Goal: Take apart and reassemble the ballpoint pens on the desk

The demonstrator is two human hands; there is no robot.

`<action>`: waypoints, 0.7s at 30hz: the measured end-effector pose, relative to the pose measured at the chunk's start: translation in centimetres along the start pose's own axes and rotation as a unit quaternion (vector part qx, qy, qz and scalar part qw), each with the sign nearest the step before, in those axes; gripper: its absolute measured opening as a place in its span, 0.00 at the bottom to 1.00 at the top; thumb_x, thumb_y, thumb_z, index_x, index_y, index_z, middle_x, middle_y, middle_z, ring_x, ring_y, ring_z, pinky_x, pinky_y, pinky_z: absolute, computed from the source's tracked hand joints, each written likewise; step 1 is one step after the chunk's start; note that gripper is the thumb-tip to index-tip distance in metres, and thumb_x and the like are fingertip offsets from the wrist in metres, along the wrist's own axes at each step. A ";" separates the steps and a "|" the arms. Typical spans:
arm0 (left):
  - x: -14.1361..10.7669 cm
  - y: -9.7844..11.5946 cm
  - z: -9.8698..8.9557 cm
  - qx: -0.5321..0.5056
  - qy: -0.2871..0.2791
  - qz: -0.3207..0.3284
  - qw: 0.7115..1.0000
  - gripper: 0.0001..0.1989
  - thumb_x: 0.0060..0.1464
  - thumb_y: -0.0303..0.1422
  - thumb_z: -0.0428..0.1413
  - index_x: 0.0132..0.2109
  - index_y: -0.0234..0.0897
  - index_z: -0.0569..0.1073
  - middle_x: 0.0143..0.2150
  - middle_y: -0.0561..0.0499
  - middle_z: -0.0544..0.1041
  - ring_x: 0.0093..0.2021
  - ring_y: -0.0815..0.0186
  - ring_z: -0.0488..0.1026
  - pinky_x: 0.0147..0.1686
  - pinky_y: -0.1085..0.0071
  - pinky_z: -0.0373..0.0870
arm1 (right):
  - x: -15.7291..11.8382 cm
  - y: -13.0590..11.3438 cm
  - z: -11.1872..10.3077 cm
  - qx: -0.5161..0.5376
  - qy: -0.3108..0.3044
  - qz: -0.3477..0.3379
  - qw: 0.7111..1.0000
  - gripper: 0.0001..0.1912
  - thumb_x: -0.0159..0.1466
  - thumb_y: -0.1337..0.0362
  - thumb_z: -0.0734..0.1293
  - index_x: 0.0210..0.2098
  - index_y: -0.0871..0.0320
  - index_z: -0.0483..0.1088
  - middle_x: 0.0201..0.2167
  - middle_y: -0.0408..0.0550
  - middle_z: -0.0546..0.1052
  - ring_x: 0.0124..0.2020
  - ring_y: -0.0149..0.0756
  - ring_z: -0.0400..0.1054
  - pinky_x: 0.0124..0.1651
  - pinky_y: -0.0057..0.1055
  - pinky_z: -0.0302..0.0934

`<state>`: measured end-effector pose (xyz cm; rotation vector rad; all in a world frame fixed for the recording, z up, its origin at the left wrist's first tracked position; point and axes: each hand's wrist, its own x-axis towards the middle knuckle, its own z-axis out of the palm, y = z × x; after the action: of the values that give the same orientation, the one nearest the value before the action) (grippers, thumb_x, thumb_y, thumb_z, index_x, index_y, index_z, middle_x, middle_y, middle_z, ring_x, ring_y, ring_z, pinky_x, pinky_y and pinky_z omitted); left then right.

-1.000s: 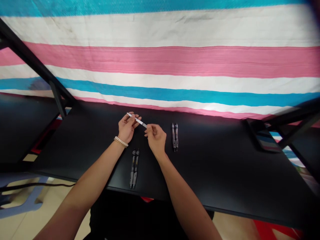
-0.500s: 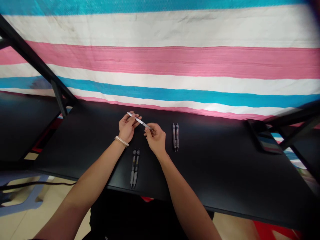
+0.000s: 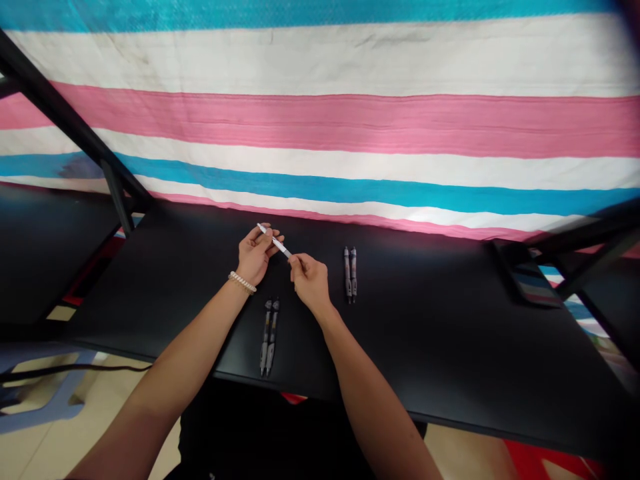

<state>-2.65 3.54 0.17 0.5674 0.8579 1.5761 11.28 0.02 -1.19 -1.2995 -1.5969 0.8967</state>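
Black tabletop [image 3: 425,327]: the left hand [image 3: 255,253] grips a slim white pen [image 3: 274,241] near the far edge, the right hand [image 3: 310,280] pinches its lower end, with a pair of dark pens [image 3: 269,337] and a second pair [image 3: 350,275] close by.

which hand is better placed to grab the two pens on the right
Probably the right hand: it is closer to the two pens, while the left hand is farther away and holds the white pen.
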 end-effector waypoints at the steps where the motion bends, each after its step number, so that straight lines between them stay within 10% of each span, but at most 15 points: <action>1: 0.0 0.1 0.0 -0.002 -0.007 -0.006 1.000 0.15 0.47 0.31 0.68 0.42 0.36 0.74 0.36 0.49 0.79 0.35 0.66 0.79 0.39 0.69 0.74 | 0.0 0.0 -0.1 -0.020 -0.006 -0.008 1.000 0.17 0.68 0.56 0.58 0.32 0.58 0.72 0.16 0.40 0.69 0.17 0.29 0.63 0.23 0.25 0.54; 9: 0.0 1.7 0.1 -0.135 -0.054 -0.094 0.985 0.18 0.61 0.48 0.51 0.32 0.37 0.69 0.23 0.54 0.67 0.25 0.68 0.69 0.30 0.69 0.69 | -0.4 -0.7 0.3 -0.140 -0.033 -0.068 0.987 0.14 0.69 0.59 0.60 0.38 0.58 0.75 0.22 0.43 0.74 0.21 0.30 0.65 0.27 0.26 0.52; 21: -0.9 2.4 0.0 -0.162 -0.037 -0.101 0.981 0.20 0.64 0.40 0.41 0.25 0.38 0.58 0.18 0.59 0.46 0.17 0.73 0.45 0.20 0.73 0.53 | -0.9 -0.6 0.7 -0.192 -0.055 -0.106 0.974 0.10 0.69 0.58 0.63 0.43 0.56 0.72 0.28 0.44 0.78 0.27 0.34 0.72 0.32 0.27 0.56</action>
<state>-3.93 2.63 2.16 0.2927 0.5679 1.4604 10.45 -1.00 -1.08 -1.3199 -2.0255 0.5511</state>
